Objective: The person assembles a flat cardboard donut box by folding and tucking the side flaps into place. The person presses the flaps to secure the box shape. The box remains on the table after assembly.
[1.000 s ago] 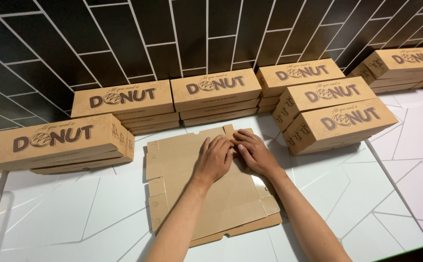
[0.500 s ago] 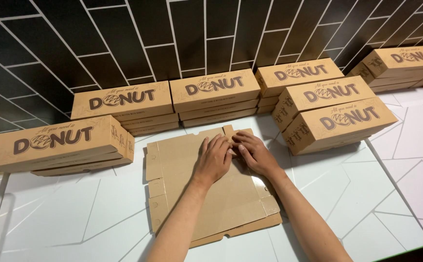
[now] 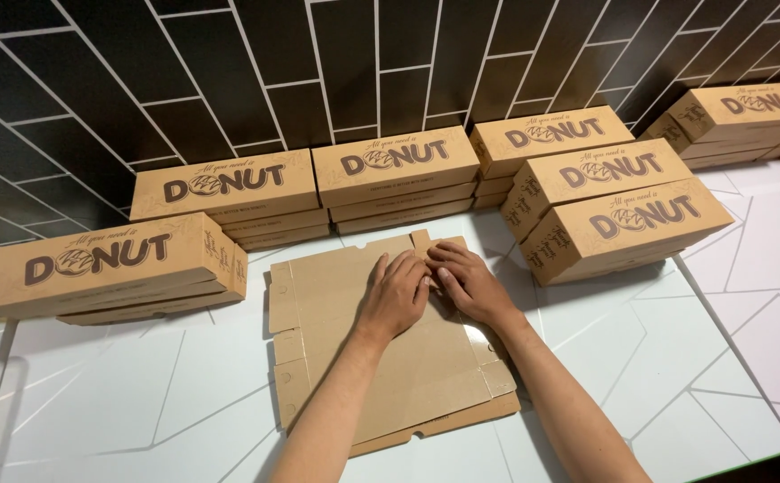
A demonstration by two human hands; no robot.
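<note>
Left hand (image 3: pixel 396 297) laid palm-down, fingers loosely spread, gripping nothing, pressed on flat unfolded brown cardboard box blank (image 3: pixel 381 358) lying on white tabletop (image 3: pixel 139 394). Right hand (image 3: pixel 467 282) likewise flat and open, fingertips at blank's far edge tab. Stacked brown printed boxes (image 3: pixel 622 219) just beside.
</note>
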